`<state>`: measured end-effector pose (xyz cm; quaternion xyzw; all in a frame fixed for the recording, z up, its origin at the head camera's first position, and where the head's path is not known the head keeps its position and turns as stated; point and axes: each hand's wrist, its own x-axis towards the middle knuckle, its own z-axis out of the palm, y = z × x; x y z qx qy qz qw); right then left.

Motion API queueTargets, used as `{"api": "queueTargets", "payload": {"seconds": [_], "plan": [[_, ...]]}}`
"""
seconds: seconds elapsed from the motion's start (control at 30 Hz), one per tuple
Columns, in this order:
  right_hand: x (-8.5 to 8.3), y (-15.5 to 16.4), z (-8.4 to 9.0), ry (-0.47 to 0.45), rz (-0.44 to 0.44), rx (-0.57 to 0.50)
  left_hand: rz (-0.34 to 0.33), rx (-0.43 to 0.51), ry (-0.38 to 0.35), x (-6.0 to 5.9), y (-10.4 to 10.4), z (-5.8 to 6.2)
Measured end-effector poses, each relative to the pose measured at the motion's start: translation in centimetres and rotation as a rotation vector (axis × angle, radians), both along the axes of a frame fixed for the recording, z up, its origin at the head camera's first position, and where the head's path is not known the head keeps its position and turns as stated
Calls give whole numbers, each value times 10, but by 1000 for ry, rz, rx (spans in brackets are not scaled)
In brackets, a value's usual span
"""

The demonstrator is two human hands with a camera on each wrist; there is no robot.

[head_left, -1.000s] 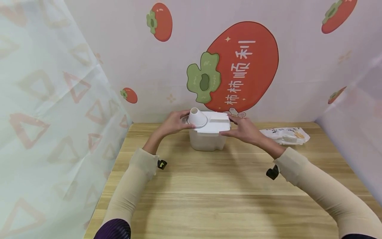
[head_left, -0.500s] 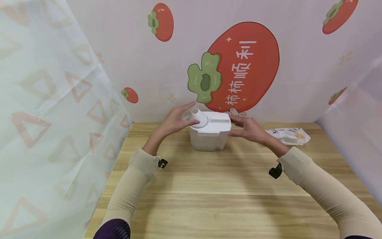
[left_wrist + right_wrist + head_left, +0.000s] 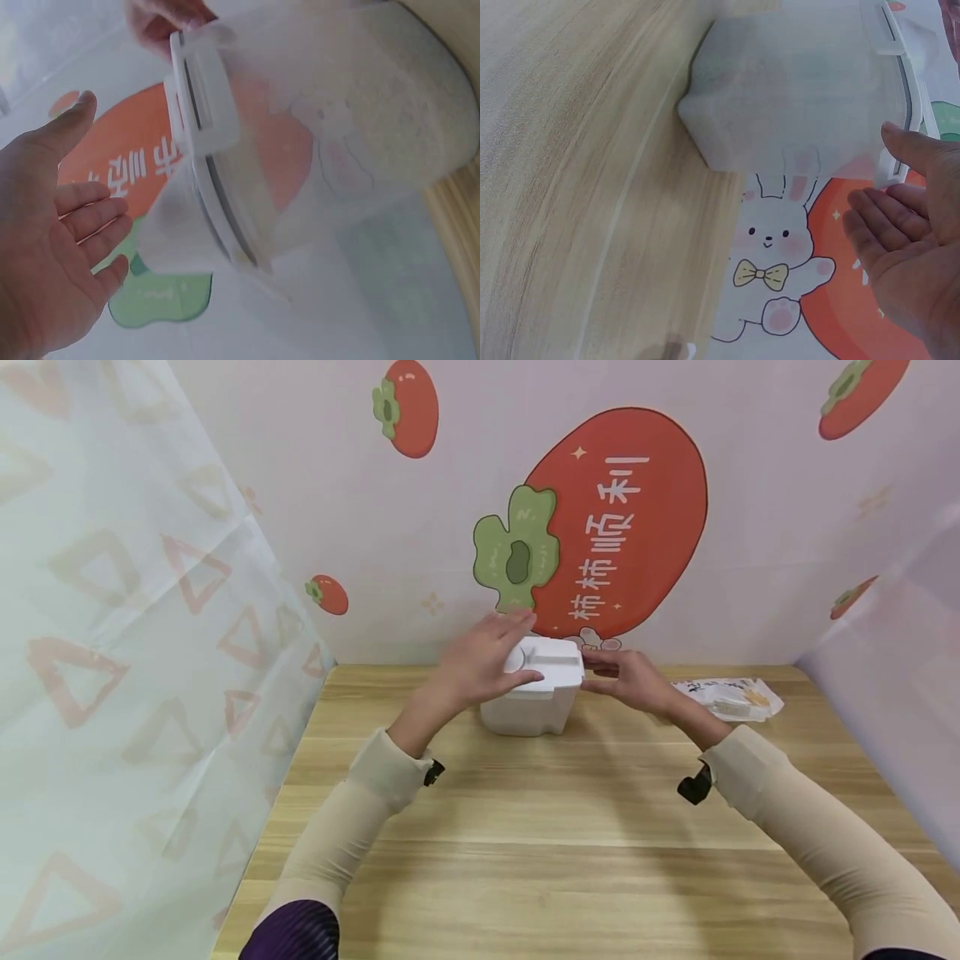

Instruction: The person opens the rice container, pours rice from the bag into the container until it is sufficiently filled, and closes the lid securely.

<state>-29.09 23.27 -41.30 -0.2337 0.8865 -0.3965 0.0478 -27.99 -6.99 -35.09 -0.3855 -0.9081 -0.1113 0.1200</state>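
A semi-clear plastic storage container [image 3: 525, 717] stands upright at the back of the table, with pale grainy contents [image 3: 405, 112] low inside. Its white lid [image 3: 561, 671] is on. From the lid rises a white cone-shaped spout [image 3: 176, 232], mostly hidden behind my left hand in the head view. That left hand [image 3: 483, 662] hovers over the spout, fingers extended and apart from it in the left wrist view. At the container's right end is my right hand [image 3: 630, 680], its thumb at the lid's corner and its fingers loosely bent beside the edge.
A white printed plastic packet [image 3: 731, 699] lies on the wooden table [image 3: 525, 852] to the right, behind the right wrist. Close behind the container stands the back wall [image 3: 397, 568], printed with persimmons. Patterned sheets close off the left and right sides.
My left hand let go of the lid's left side, then rose and moved right over the spout. The right hand loosened from the lid and drew slightly right. The container stays in place.
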Motion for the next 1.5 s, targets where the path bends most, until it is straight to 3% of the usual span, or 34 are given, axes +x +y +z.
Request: {"api": "queueTargets", "payload": {"seconds": [0.2,0.47,0.7,0.93,1.23,1.5], "plan": [[-2,0,-1,25,12,-6,16,-152,66,6,24,-8],[-4,5,-3,-35,23,-72,85,-235,64,9,41,-22],[-6,9,-5,-80,52,-115,102,-240,56,9,48,-30],[-9,10,-7,-77,59,-132,100,-224,93,8,50,-32],[-9,10,-10,-47,21,-121,119,-251,86,8,53,-32],[-11,9,-14,-80,8,-169,135,-243,98,7,53,-36]]}}
